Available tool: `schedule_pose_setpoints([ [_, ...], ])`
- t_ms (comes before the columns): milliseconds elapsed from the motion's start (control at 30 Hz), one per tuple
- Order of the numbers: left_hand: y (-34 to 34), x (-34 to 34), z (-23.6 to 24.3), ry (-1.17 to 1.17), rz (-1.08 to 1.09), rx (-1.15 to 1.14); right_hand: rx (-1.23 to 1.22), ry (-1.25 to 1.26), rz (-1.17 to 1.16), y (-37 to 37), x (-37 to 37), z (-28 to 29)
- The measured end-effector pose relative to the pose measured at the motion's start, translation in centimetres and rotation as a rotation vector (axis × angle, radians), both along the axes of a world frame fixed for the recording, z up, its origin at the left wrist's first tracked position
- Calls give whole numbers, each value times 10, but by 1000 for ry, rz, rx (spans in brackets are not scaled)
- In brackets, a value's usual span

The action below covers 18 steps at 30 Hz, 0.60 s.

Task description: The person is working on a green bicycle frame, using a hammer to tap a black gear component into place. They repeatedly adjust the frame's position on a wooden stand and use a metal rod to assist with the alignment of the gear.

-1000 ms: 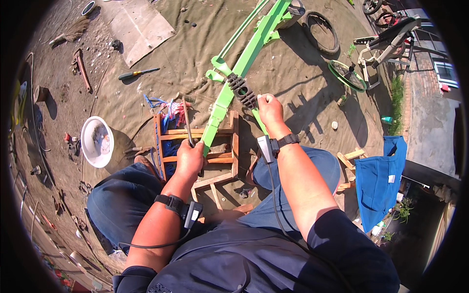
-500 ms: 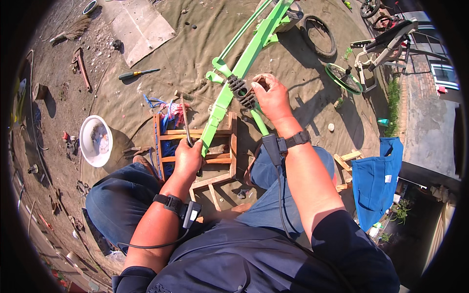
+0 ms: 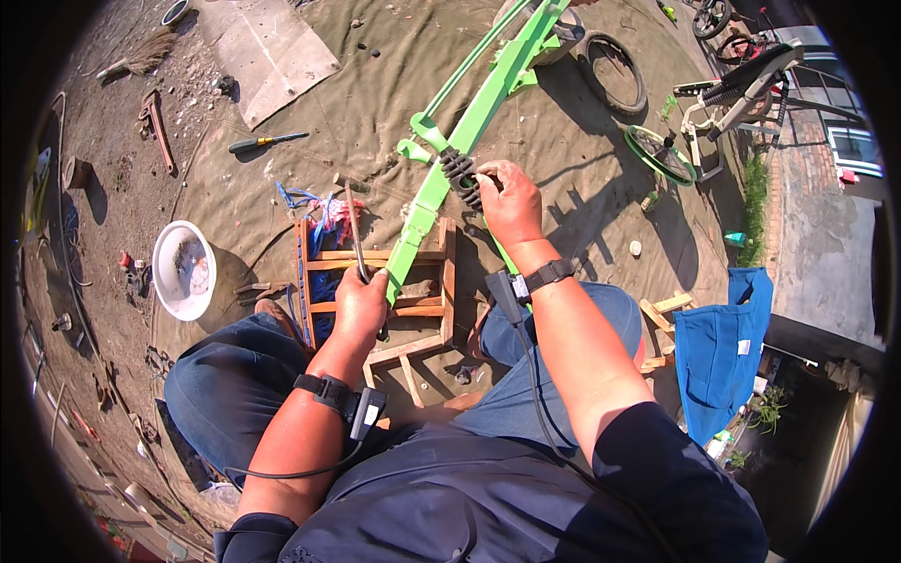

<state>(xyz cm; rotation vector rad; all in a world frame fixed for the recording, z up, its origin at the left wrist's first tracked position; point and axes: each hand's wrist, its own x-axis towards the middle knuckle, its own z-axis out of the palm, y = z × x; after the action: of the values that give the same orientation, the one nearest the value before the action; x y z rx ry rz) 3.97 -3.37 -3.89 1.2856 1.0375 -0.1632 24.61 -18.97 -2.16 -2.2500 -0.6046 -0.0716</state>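
A bright green metal bike frame [image 3: 488, 98] slants from the upper middle down to my left hand. My left hand [image 3: 361, 302] is closed around the handle of a hammer [image 3: 355, 225], its head pointing away from me, and rests against the frame's near end. Partway along the frame sits a dark, dirty coil spring [image 3: 460, 175]. At the spring's right side is my right hand [image 3: 511, 202], thumb and fingers pinched together; whatever lies between them is hidden. A green tube runs under my right wrist. Below the frame's near end stands a small wooden stool frame [image 3: 449, 281].
A screwdriver [image 3: 267, 143], a pipe wrench [image 3: 158, 131] and a white basin [image 3: 184, 272] lie to the left. At right are a loose tyre [image 3: 612, 70], a green-rimmed wheel [image 3: 659, 153] and blue cloth [image 3: 718, 366]. Blue and red strands [image 3: 328, 214] lie beside the stool.
My right hand has shifted slightly left and down, closer against the coil spring, and its forearm has swung left. My left hand and the hammer stay in place.
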Motion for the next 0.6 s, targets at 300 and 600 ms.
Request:
schedule_pose_setpoints([
  [300,0,0,1,1,2,27,51,0,-8,1,-4,-5],
  [600,0,-1,1,-15,-34,49,71,-23,-12,3,-6,-3],
])
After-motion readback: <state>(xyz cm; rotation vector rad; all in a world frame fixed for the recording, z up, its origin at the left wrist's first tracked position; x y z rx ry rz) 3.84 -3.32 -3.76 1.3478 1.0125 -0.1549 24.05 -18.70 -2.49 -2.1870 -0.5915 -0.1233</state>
